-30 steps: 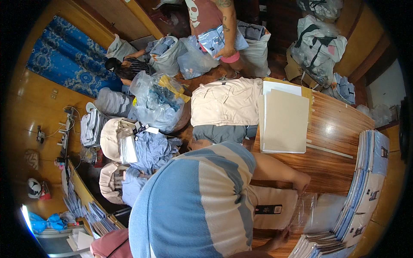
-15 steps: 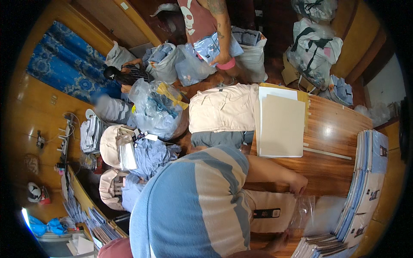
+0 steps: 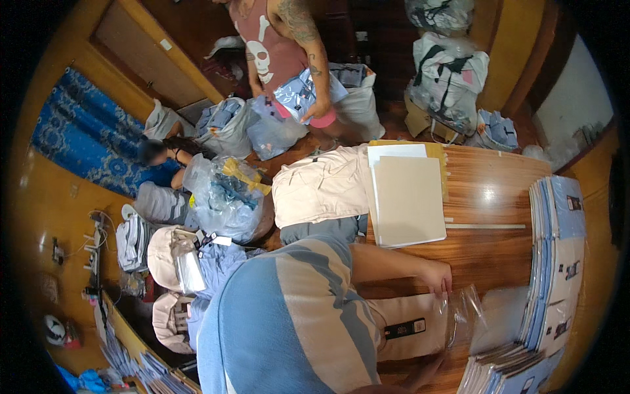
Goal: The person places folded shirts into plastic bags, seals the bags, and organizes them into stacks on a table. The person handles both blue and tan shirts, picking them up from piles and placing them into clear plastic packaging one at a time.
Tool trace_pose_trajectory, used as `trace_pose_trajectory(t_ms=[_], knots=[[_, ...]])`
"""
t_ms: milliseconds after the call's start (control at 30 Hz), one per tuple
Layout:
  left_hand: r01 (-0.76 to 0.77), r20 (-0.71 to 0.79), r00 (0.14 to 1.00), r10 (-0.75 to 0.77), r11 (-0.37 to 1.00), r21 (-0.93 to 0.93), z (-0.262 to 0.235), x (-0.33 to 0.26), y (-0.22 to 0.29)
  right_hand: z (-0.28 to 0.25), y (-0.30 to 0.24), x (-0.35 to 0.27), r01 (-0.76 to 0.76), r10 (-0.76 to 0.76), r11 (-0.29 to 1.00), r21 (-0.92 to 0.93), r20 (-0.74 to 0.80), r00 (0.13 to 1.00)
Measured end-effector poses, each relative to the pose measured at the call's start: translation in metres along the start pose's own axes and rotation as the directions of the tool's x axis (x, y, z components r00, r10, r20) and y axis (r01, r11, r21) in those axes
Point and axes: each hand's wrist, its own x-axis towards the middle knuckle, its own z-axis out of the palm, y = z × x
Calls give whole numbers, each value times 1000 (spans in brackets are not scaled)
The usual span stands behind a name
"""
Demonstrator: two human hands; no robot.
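Note:
A folded beige garment [image 3: 420, 338] with a black hang tag [image 3: 405, 328] lies on the wooden table in front of me. Its far end meets a crinkled clear plastic bag [image 3: 462, 322]. My left hand [image 3: 436, 276] has its fingers bent down and closed at the bag's edge, beside the garment's corner. Along the garment's opposite side is my right hand [image 3: 425, 373], dark and partly cut from sight, so its fingers do not show clearly. My striped blue and cream shirt covers part of the garment's near end.
Beige boards [image 3: 411, 200] lie on the table beside a beige cloth pile [image 3: 321, 184]. Stacks of bagged garments [image 3: 551, 262] line the table's far edge. A person [image 3: 282, 59] stands holding bagged blue clothing; another person [image 3: 167, 154] sits near filled sacks [image 3: 226, 128].
The view has shifted, moving most of the scene left. The standing person's other hand now shows by the bagged clothing. My left hand stays at the bag's edge.

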Motion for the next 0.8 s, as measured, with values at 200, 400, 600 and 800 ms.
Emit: trace_pose_trajectory(t_ms=[200,400,600,800], knots=[[-81,88,994,69,985,150,2,1,12,-29,44,58,323,-334,902,-286,13,943],[-381,-83,906,416,884,272,30,35,15,-81,35,70,630,-595,720,-290,210,776],[-206,-76,978,193,949,-238,30,5,80,-12,-42,13,360,-360,931,54,0,933],[-84,-48,996,69,868,-490,25,-14,144,10,-71,-2,367,-373,921,130,23,928]])
